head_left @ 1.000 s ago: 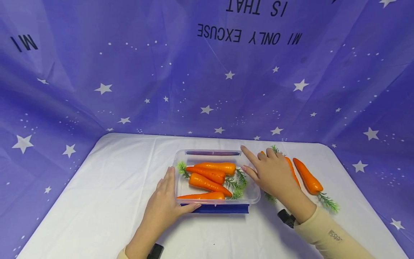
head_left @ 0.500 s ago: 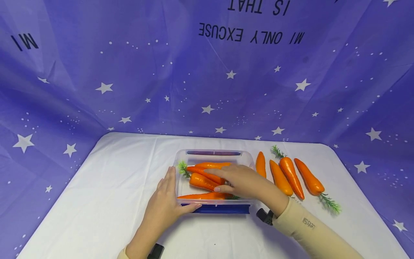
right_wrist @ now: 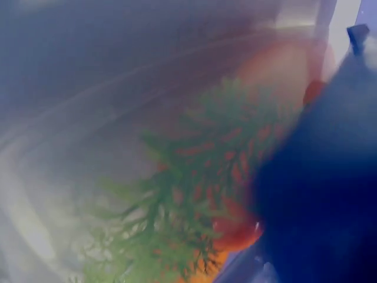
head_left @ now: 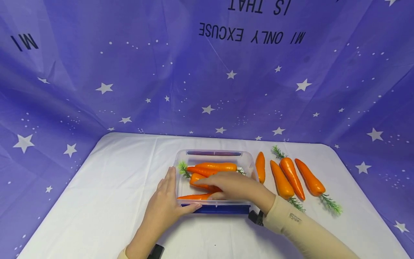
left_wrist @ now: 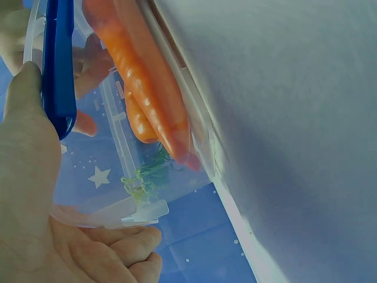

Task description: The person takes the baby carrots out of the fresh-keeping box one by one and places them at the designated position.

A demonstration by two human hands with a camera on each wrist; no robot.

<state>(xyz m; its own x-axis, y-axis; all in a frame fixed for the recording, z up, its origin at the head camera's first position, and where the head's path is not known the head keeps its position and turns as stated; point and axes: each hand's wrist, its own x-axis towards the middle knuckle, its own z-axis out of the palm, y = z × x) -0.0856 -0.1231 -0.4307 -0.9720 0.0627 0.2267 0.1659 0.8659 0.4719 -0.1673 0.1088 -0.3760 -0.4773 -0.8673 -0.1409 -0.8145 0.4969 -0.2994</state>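
A clear plastic storage box [head_left: 247, 157] with blue latches [head_left: 226, 209] holds several toy carrots [head_left: 216, 167] with green tops. My left hand [head_left: 163, 205] grips its near left corner, fingers along the left wall and thumb at the front latch. In the left wrist view, carrots [left_wrist: 138, 73] show through the clear wall beside that thumb [left_wrist: 23, 94]. My right hand [head_left: 237, 185] reaches inside with extended fingers resting over the middle carrots, its thumb close to the front carrot [head_left: 192, 197]. It hides part of them. Blurred green leaves [right_wrist: 194, 159] fill the right wrist view.
To the right of the box, several more carrots [head_left: 292, 178] lie on the white tablecloth [head_left: 97, 212]. One carrot [head_left: 260, 167] lies close along the box's right wall. A purple star-patterned curtain [head_left: 174, 90] stands behind and on both sides.
My right hand has moved left from above the box's right edge down into it, over the carrots. The carrots on the cloth, partly covered before, now show. My left hand has stayed put.
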